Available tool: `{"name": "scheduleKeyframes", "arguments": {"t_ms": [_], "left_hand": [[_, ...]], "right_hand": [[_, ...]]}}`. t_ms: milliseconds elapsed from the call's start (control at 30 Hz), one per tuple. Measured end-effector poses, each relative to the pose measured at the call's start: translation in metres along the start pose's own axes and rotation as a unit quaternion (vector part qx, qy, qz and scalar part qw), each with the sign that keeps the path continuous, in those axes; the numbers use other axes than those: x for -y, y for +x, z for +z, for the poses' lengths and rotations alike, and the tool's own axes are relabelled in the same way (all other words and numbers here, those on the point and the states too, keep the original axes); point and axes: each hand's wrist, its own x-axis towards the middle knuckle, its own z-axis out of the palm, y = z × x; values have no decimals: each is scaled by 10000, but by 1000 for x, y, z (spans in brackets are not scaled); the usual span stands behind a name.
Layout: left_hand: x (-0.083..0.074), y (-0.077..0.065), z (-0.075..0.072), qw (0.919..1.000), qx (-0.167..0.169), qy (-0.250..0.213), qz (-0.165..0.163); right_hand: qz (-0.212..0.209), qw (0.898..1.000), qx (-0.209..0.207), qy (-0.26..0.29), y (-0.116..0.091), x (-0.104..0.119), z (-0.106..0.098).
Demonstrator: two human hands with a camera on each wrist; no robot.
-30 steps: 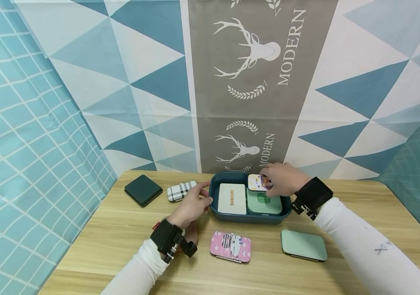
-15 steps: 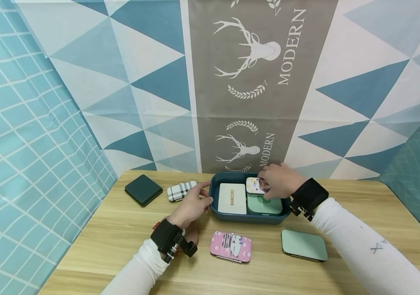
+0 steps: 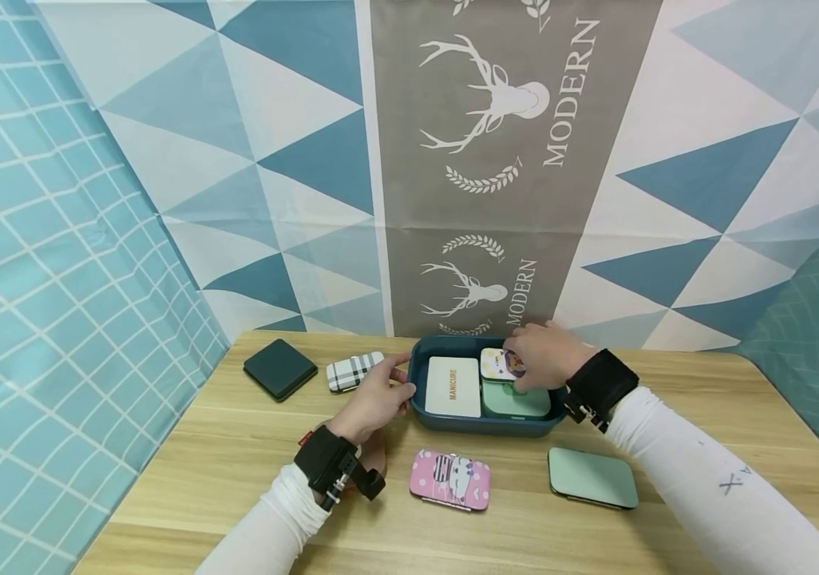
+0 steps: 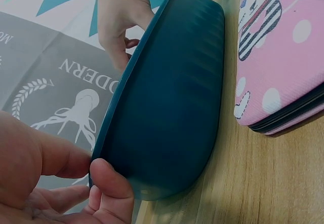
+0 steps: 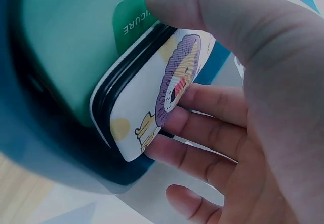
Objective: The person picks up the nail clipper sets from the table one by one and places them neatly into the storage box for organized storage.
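Note:
A dark blue plastic bin (image 3: pixel 488 428) holds a cream case (image 3: pixel 444 388) lettered MANICURE and a green manicure case (image 3: pixel 517 402). My left hand (image 3: pixel 375 399) pinches the bin's left end at the rim, thumb and fingers on either side of the wall in the left wrist view. With my right hand (image 3: pixel 549 353) I hold a small white manicure case (image 5: pixel 152 100) with a lion print inside the bin, behind the green case. In the right wrist view, the thumb lies at its edge beside the green lid and the fingertips touch its printed face.
A pink cat-print case (image 3: pixel 450 481) and a pale green case (image 3: pixel 592 477) lie in front of the bin. To its left are a plaid case (image 3: pixel 354 373) and a dark green square case (image 3: pixel 280 370). A patterned backdrop (image 3: pixel 467 160) rises behind the table.
My right hand has shifted slightly left and toward me with the lion-print case, mostly in the first half second. The left hand stays at the bin's rim.

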Motion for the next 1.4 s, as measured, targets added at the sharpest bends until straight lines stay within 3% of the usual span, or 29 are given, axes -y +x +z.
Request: {"name": "scheduleKeyframes", "arguments": {"t_ms": [667, 1400], "left_hand": [[-1, -1, 0, 10000, -26, 18, 5], [0, 0, 1, 10000, 38, 4, 63]], "right_hand": [[0, 9996, 280, -30, 1, 3, -3], [-22, 9999, 62, 99, -3, 3, 1]]}}
